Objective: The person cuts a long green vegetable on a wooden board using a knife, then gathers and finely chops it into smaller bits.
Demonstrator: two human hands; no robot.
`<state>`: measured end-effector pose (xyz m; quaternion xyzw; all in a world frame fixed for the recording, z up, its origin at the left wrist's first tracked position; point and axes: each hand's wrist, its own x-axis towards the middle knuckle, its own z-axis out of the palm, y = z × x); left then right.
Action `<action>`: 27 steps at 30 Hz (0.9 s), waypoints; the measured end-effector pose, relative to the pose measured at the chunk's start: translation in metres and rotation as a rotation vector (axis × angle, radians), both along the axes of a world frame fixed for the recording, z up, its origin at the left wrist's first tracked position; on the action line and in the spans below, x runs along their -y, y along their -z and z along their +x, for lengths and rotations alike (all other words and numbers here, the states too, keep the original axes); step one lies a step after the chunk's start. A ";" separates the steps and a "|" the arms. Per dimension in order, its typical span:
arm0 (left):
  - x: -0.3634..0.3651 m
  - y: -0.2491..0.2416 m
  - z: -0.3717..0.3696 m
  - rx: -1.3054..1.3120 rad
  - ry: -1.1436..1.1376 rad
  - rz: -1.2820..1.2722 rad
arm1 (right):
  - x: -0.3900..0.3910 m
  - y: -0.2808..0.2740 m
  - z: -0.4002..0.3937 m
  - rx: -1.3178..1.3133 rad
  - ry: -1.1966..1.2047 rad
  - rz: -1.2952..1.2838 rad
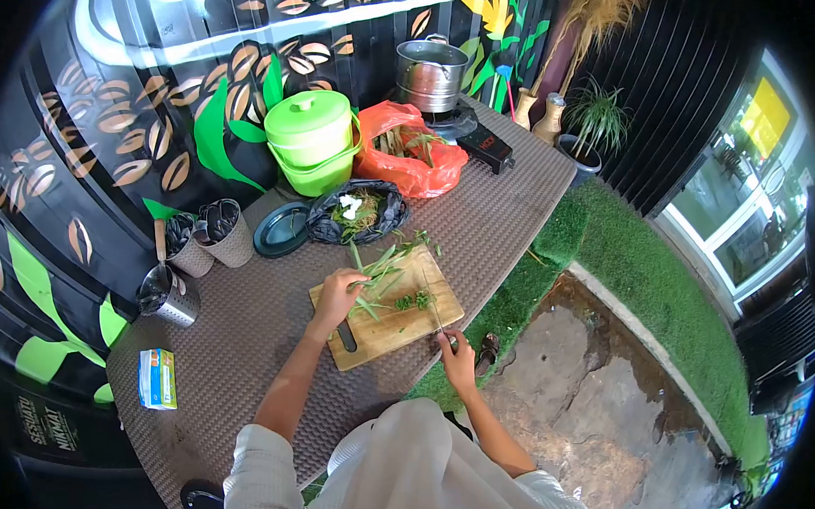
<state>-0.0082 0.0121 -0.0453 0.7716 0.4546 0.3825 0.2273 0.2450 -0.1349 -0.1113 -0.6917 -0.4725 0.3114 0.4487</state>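
A wooden cutting board (388, 335) lies tilted on the brown woven-pattern table. Long green leaves (383, 276) spread over its upper part, and small chopped green pieces (411, 301) sit near its middle. My left hand (338, 298) is over the board's left side, its fingers closed on the green leaves. At the board's right edge, my right hand (457, 354) grips the handle of a knife (434, 306), whose thin blade points away from me across the board, just right of the chopped pieces.
Behind the board stand a black bag (389, 214) with greens, a dark plate (279, 231), a red bag (434, 176), a green container (309, 131), and a steel pot (432, 76) on a stove (487, 149). Utensil holders (178, 301) and a small pack (157, 379) are at left.
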 end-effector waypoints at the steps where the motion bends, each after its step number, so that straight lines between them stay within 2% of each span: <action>1: 0.005 0.000 -0.006 -0.067 -0.029 0.035 | 0.001 -0.002 0.000 0.000 0.000 0.000; 5: 0.018 0.022 -0.025 -0.171 -0.091 0.036 | 0.002 -0.005 0.000 0.006 -0.024 0.003; 7: 0.030 0.012 -0.023 -0.434 -0.165 -0.055 | 0.004 -0.004 0.000 -0.003 -0.028 -0.012; 8: 0.031 0.009 -0.021 -0.433 -0.166 -0.054 | 0.004 -0.004 0.000 0.001 -0.030 -0.023; 11: 0.033 0.003 -0.015 -0.522 -0.248 0.042 | 0.005 -0.002 -0.001 -0.001 -0.031 -0.027; 13: 0.035 -0.003 -0.009 -0.704 -0.378 0.140 | 0.006 -0.002 -0.002 -0.008 -0.026 -0.020; 14: 0.035 -0.006 -0.005 -0.703 -0.377 0.141 | 0.006 -0.001 -0.002 -0.002 -0.031 -0.016; 16: 0.031 -0.012 0.004 -0.411 -0.300 0.094 | 0.006 0.001 -0.001 0.005 -0.033 -0.011; 17: 0.024 -0.017 0.009 -0.410 -0.297 0.095 | 0.006 0.002 -0.001 0.005 -0.032 0.000; 19: 0.003 -0.016 0.019 -0.035 0.085 -0.040 | 0.007 0.003 0.000 0.005 -0.031 0.009; 23: -0.040 0.025 0.040 -0.036 0.067 -0.130 | 0.008 0.004 -0.001 -0.008 -0.020 0.043; 25: -0.049 0.031 0.048 -0.255 -0.069 0.013 | 0.009 -0.004 -0.002 0.006 -0.010 0.081; 27: -0.054 0.039 0.051 -0.230 -0.082 -0.006 | 0.013 -0.011 -0.001 -0.060 -0.023 -0.005</action>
